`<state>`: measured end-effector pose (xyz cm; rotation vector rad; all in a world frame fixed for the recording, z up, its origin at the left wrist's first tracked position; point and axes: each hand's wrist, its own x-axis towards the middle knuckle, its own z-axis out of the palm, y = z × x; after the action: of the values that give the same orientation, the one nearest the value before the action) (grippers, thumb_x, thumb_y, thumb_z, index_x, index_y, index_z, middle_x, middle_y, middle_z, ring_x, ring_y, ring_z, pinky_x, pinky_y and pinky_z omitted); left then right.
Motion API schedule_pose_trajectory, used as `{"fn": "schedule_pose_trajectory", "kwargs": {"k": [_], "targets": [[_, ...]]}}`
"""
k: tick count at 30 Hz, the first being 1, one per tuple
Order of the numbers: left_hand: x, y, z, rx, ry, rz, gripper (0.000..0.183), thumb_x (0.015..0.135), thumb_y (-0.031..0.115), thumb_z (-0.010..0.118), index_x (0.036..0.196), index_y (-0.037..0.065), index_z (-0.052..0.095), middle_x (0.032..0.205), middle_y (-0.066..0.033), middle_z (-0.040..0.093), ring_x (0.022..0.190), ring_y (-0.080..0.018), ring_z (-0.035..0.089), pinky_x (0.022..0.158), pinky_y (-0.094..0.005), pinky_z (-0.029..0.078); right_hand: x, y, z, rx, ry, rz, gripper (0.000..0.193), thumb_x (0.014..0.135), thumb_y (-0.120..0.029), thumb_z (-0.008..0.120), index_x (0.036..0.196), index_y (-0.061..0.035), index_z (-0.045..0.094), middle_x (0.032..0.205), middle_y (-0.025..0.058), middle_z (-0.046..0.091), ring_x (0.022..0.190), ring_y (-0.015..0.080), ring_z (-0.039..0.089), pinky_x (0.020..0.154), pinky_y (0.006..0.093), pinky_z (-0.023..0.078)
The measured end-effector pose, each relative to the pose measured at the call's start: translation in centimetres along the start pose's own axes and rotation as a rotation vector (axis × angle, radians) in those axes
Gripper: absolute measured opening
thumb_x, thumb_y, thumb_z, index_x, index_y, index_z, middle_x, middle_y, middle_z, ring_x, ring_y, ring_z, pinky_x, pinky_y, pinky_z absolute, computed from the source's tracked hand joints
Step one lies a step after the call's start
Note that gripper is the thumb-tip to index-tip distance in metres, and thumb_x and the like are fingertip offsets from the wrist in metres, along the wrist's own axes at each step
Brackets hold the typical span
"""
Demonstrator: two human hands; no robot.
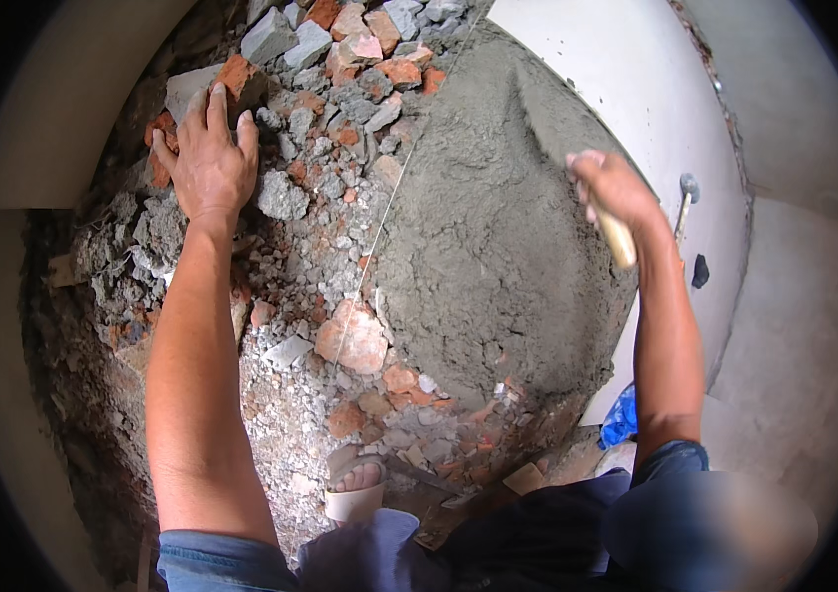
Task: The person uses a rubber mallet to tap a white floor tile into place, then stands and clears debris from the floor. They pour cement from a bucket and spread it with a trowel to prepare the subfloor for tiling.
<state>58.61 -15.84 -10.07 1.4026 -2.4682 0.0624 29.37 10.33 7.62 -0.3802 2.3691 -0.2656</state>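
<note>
My left hand [212,163] is open, fingers spread, over the rubble at the far left. Its fingertips touch a broken red brick [239,79]. In my right hand [616,187], closed, is the light wooden handle [618,245] of a tool. The tool's working end does not show clearly, and the hand is slightly blurred. Beneath and beside that hand spreads a thick bed of wet grey mortar [478,237], with a ridge near its far right part. A thin taut string [379,232] runs along the mortar's left side, between it and the rubble.
Loose stones and brick pieces [350,49] cover the left and far side. A pale slab [626,59] borders the mortar on the right; a small hammer-like tool [685,202] and a black object [701,271] lie there. Blue plastic [619,419] and my sandalled foot [355,483] are nearer.
</note>
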Motion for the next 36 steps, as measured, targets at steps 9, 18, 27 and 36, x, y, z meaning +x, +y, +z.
{"fn": "schedule_pose_trajectory", "kwargs": {"k": [9, 18, 27, 36], "targets": [[-0.1, 0.0, -0.1, -0.006, 0.004, -0.001, 0.052, 0.096, 0.042, 0.042, 0.141, 0.017, 0.041, 0.141, -0.0061, 0.043, 0.131, -0.0236, 0.04, 0.114, -0.0552, 0.015, -1.2, 1.0, -1.0, -0.156, 0.169, -0.216, 0.036, 0.092, -0.035, 0.053, 0.092, 0.0009, 0.058, 0.067, 0.0094, 0.06, 0.051, 0.0202, 0.056, 0.054, 0.0342, 0.048], [-0.1, 0.1, -0.4, 0.001, -0.008, -0.011, 0.051, 0.096, 0.042, 0.042, 0.141, 0.017, 0.041, 0.142, -0.0066, 0.042, 0.131, -0.0235, 0.04, 0.114, -0.0554, 0.015, -5.4, 7.1, 1.7, -0.585, 0.504, -0.334, 0.032, 0.093, -0.033, 0.055, 0.093, -0.0013, 0.051, 0.072, 0.0227, 0.062, 0.06, 0.0389, 0.062, 0.057, 0.0468, 0.049], [0.0, 0.0, 0.1, 0.007, 0.022, 0.005, 0.051, 0.096, 0.042, 0.041, 0.14, 0.018, 0.042, 0.141, -0.0068, 0.044, 0.133, -0.0231, 0.039, 0.115, -0.0552, 0.014, 5.6, 2.1, -1.3, -0.754, 0.689, -0.431, 0.03, 0.092, -0.032, 0.055, 0.104, -0.0048, 0.055, 0.096, 0.0207, 0.061, 0.081, 0.0403, 0.064, 0.071, 0.0508, 0.05], [0.0, -0.2, 0.1, -0.01, 0.02, 0.011, 0.051, 0.096, 0.043, 0.042, 0.14, 0.018, 0.043, 0.141, -0.0069, 0.044, 0.132, -0.0235, 0.04, 0.115, -0.0545, 0.013, 6.9, 3.8, -1.6, -0.773, 0.586, -0.28, 0.035, 0.09, -0.034, 0.059, 0.115, -0.0088, 0.058, 0.105, 0.0192, 0.063, 0.094, 0.0384, 0.063, 0.082, 0.0482, 0.049]]}}
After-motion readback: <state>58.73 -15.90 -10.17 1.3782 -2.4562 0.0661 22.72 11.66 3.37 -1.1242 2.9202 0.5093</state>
